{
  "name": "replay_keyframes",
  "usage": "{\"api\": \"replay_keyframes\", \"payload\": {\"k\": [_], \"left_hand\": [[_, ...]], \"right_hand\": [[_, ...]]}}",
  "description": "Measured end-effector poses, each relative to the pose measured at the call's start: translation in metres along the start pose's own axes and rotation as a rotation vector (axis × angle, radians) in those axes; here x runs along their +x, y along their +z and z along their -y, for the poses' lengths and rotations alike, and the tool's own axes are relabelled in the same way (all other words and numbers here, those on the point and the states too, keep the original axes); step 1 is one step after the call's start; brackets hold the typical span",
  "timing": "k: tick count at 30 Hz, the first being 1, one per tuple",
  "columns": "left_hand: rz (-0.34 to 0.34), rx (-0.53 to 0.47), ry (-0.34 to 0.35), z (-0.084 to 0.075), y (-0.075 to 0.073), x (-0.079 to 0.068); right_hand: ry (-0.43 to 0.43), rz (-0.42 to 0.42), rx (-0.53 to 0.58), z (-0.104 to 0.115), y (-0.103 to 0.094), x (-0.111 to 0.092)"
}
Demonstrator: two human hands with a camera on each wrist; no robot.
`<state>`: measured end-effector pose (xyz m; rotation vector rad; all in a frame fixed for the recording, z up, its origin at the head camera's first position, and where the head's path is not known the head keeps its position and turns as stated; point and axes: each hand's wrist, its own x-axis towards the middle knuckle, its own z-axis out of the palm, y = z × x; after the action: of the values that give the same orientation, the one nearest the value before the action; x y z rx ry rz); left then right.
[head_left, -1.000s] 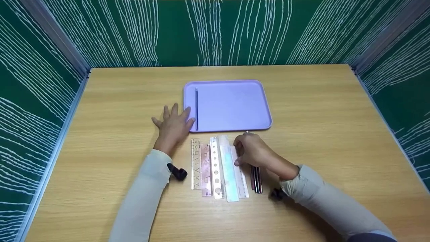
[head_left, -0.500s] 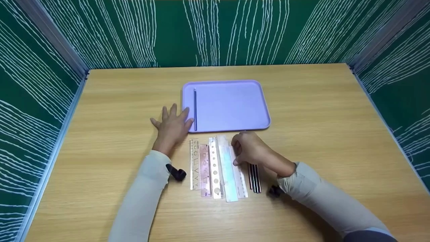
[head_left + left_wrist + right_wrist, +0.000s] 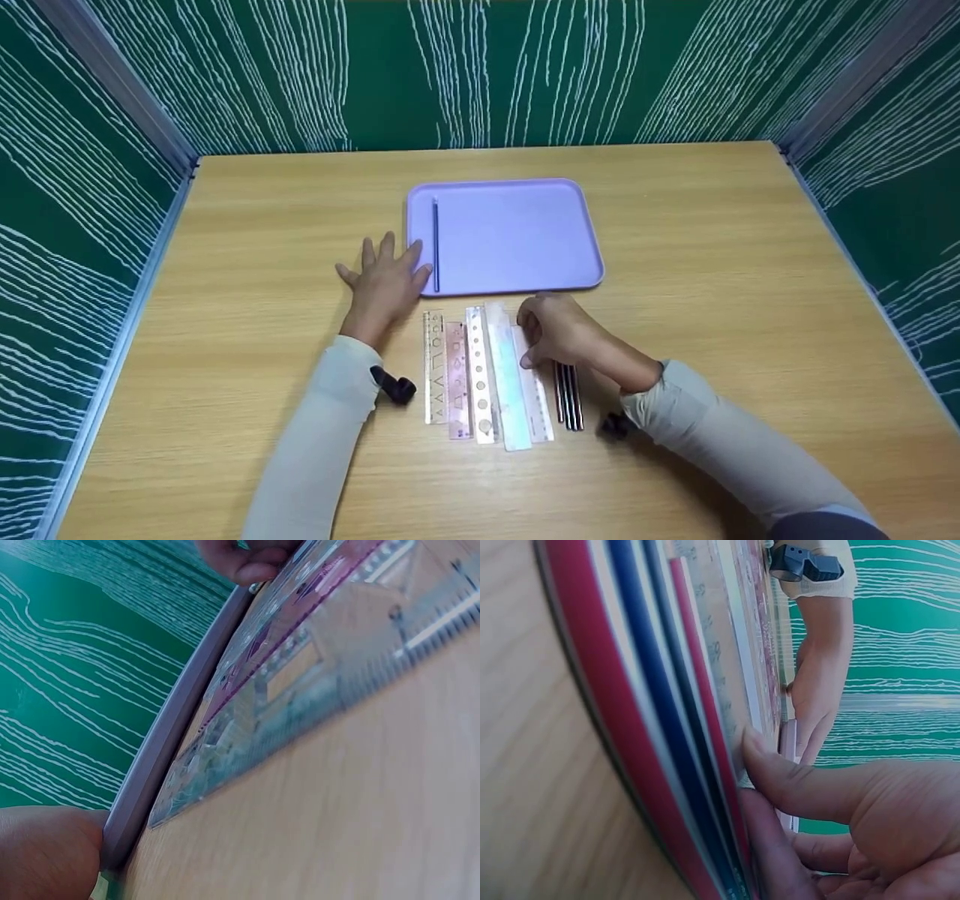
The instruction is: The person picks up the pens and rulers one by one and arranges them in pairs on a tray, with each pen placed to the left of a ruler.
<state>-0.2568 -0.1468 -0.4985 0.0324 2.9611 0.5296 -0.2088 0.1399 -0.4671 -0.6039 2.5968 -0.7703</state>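
Note:
My left hand (image 3: pixel 384 283) lies with fingers spread on the table, its thumb and index finger over the left front corner of the purple tray (image 3: pixel 525 281). One dark pencil (image 3: pixel 436 244) lies upright along the tray's left side. Bent over the upper ends of several pencils (image 3: pixel 568 397) is my right hand (image 3: pixel 562 334). In the right wrist view its thumb (image 3: pixel 780 772) reaches onto a clear ruler (image 3: pixel 716 652), and a finger touches the red pencil (image 3: pixel 705 705) beside it. Whether anything is pinched between them cannot be made out.
Left of the pencils several rulers lie side by side: a stencil ruler (image 3: pixel 435 367), a pink one (image 3: pixel 459 382), one with round holes (image 3: pixel 480 375) and an iridescent one (image 3: pixel 510 397). Green walls with white lines (image 3: pixel 405 75) enclose the wooden table (image 3: pixel 712 247).
The head view has shifted slightly. The pencils under my right hand look a little more spread, with the leftmost now nearer the rulers. My left hand stays in place.

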Motion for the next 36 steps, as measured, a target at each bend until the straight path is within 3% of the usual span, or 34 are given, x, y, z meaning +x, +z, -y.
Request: {"api": "replay_keyframes", "payload": {"k": [5, 11, 16, 24, 36], "left_hand": [[-0.009, -0.001, 0.001, 0.000, 0.001, 0.000], [-0.018, -0.005, 0.014, -0.002, 0.002, 0.001], [-0.021, -0.007, 0.014, -0.002, 0.001, 0.001], [-0.006, -0.013, -0.007, -0.001, 0.000, 0.000], [0.001, -0.013, -0.008, -0.001, 0.001, 0.001]], "right_hand": [[-0.029, -0.018, 0.019, -0.001, 0.001, 0.001], [-0.076, -0.108, 0.025, -0.005, 0.001, -0.003], [-0.037, -0.157, 0.024, -0.004, 0.000, -0.009], [0.037, -0.140, 0.055, -0.002, 0.007, -0.017], [0.012, -0.180, 0.073, -0.010, 0.014, -0.018]]}}
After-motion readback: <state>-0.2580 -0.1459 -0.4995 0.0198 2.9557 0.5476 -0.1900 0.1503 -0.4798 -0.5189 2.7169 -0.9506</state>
